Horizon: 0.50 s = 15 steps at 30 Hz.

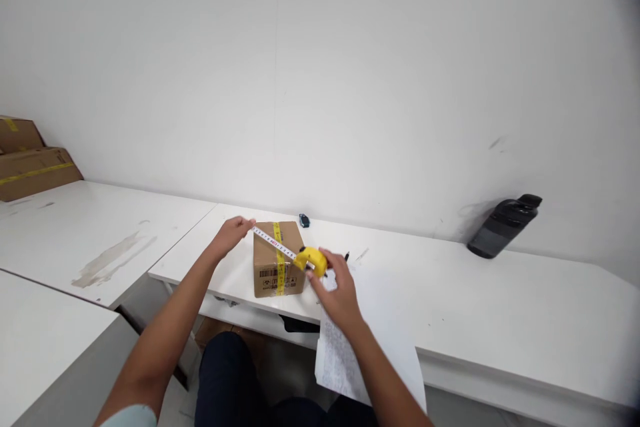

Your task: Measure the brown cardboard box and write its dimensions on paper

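A brown cardboard box [265, 259] with a strip of yellow tape and printed marks stands on the white table [225, 280]. Across its top runs the white blade of a yellow tape measure [314, 260], slanting down from left to right. My left hand [234, 233] pinches the blade's free end at the box's far left corner. The tape measure's case is held in my right hand [343, 290], fingers closed round it, at the box's right side.
Written paper sheets [345, 360] hang over the table's front edge under my right arm. A small dark object [305, 221] lies behind the box, and a pen [347, 256] lies to the right. A black bottle [505, 227] is at the far right; taped cartons [37, 170] are at the far left.
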Tool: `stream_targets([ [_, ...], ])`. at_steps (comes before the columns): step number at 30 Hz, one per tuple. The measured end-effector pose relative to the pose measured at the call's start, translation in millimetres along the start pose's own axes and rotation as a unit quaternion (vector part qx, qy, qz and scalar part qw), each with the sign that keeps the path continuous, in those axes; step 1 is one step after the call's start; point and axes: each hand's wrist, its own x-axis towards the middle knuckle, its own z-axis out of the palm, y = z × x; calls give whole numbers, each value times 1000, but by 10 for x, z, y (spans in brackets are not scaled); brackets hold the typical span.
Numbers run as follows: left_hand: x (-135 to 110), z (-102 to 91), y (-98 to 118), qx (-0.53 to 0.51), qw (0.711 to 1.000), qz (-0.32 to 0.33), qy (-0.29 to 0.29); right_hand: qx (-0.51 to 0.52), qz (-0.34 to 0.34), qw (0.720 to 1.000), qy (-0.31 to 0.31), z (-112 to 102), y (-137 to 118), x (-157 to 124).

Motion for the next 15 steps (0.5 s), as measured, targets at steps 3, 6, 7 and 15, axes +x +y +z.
stream_targets([
  [3, 405, 162, 278, 72, 989, 111, -66, -20, -131, 990, 51, 265, -372, -380],
  [6, 653, 463, 373, 177, 966, 145, -121, -58, -172, 978, 107, 618, -545, -533],
  [7, 685, 550, 353, 197, 962, 139, -124, -71, -164, 977, 115, 707, -538, -518],
  [15, 629, 658, 105, 271, 961, 15, -56, -53, -61, 994, 75, 699, -131, 31],
])
